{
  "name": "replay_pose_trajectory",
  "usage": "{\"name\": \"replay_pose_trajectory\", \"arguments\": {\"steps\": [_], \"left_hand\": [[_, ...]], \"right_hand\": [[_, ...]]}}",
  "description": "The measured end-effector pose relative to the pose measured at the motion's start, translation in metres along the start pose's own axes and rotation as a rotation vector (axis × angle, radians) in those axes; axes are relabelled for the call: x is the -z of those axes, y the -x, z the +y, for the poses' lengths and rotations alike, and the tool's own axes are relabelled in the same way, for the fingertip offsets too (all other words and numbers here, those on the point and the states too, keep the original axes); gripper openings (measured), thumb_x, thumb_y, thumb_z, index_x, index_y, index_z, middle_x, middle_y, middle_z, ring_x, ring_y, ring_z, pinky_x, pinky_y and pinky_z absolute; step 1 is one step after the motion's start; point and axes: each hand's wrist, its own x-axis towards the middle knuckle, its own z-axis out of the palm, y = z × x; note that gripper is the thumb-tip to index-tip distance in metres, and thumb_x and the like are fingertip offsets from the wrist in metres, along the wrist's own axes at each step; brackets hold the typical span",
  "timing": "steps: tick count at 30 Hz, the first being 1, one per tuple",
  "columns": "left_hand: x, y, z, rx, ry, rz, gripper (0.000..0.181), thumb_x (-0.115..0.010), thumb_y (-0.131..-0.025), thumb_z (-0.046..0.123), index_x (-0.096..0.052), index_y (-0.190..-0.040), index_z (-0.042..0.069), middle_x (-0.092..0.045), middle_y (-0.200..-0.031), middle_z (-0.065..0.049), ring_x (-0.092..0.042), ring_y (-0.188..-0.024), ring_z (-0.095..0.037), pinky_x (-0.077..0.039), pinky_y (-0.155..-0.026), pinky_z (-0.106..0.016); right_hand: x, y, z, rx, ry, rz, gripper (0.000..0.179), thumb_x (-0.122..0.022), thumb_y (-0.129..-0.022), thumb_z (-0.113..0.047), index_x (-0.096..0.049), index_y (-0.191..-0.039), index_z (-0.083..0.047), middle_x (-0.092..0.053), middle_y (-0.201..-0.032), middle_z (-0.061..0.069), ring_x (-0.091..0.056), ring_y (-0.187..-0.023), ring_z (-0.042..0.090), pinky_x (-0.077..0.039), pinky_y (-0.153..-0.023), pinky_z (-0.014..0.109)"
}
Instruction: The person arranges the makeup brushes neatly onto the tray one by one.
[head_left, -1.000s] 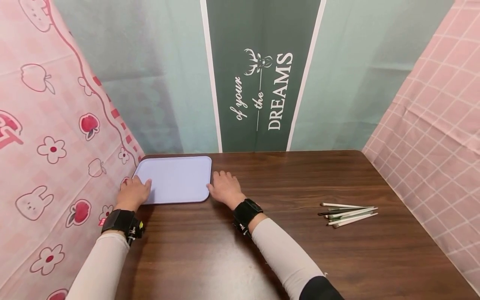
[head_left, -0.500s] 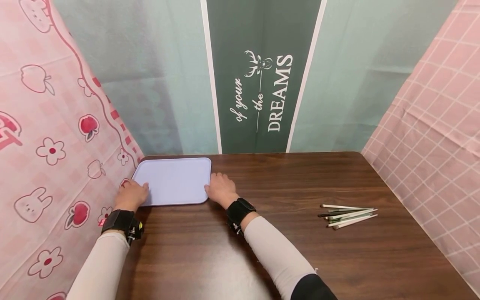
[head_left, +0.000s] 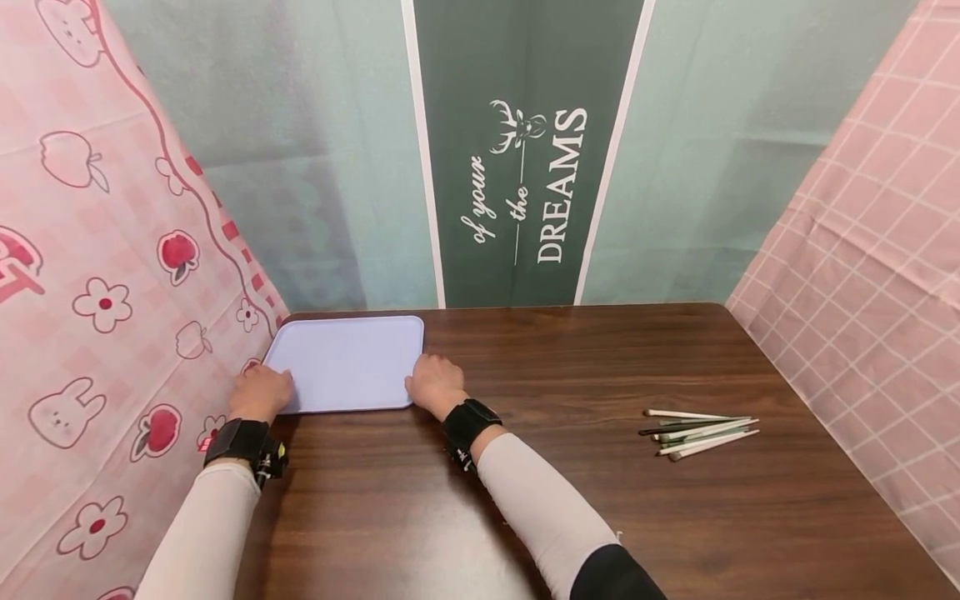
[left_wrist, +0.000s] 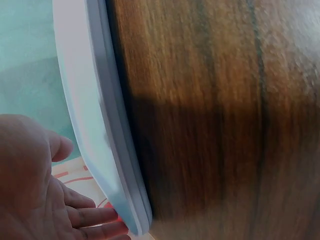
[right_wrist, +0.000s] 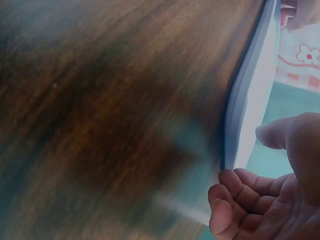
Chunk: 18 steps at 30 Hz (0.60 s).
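Observation:
A pale lavender rectangular tray (head_left: 345,362) lies flat at the table's far left, its long side along the back edge. At its left end is my left hand (head_left: 261,392), thumb over the tray's surface; the left wrist view shows fairly straight fingers (left_wrist: 95,220) right at the rim. My right hand (head_left: 437,383) grips the opposite end near the front corner. In the right wrist view its fingers (right_wrist: 232,192) curl at the rim, with the thumb over the tray's top side. Part of each tray end is hidden by the hands.
Several slim brushes (head_left: 701,433) with white, green and dark handles lie in a loose bundle on the right of the brown wooden table (head_left: 540,475). A pink patterned curtain (head_left: 150,333) borders the left, a green cloth (head_left: 345,167) the back, a pink checked cloth (head_left: 862,275) the right.
My right hand has slid slightly left and nearer along the tray's right end, its fingers curling in. My left hand has shifted slightly left and down. The tray looks about the same.

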Motion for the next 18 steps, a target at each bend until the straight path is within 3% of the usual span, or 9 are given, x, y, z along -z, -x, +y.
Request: {"name": "replay_pose_trajectory", "arguments": {"steps": [8,13,18], "left_hand": [[-0.003,-0.006,-0.004,0.02,-0.005,-0.005,0.066,-0.032,-0.103,0.029,-0.031,-0.131,-0.031,-0.038,-0.126,-0.049,-0.041,-0.116,-0.056,-0.041,-0.098,-0.065],[-0.005,-0.009,-0.005,0.054,-0.032,-0.02,0.057,-0.04,-0.097,0.019,-0.037,-0.125,-0.03,-0.044,-0.116,-0.045,-0.045,-0.106,-0.051,-0.046,-0.09,-0.061],[-0.005,-0.008,-0.006,0.022,-0.078,-0.005,0.046,-0.04,-0.096,0.011,-0.045,-0.117,-0.029,-0.047,-0.11,-0.045,-0.049,-0.103,-0.053,-0.049,-0.085,-0.061]], "right_hand": [[-0.007,-0.006,0.0,-0.023,0.003,-0.016,0.042,-0.055,-0.098,-0.044,-0.065,-0.119,-0.009,-0.069,-0.111,0.006,-0.066,-0.095,0.023,-0.054,-0.077,0.039],[-0.011,-0.007,0.0,-0.009,0.009,-0.027,0.039,-0.055,-0.099,-0.043,-0.069,-0.114,-0.009,-0.071,-0.11,0.006,-0.066,-0.091,0.023,-0.055,-0.075,0.04],[-0.014,-0.007,0.001,0.009,0.034,-0.032,0.034,-0.054,-0.1,-0.038,-0.073,-0.106,-0.011,-0.072,-0.105,0.005,-0.065,-0.084,0.022,-0.054,-0.071,0.04]]}}
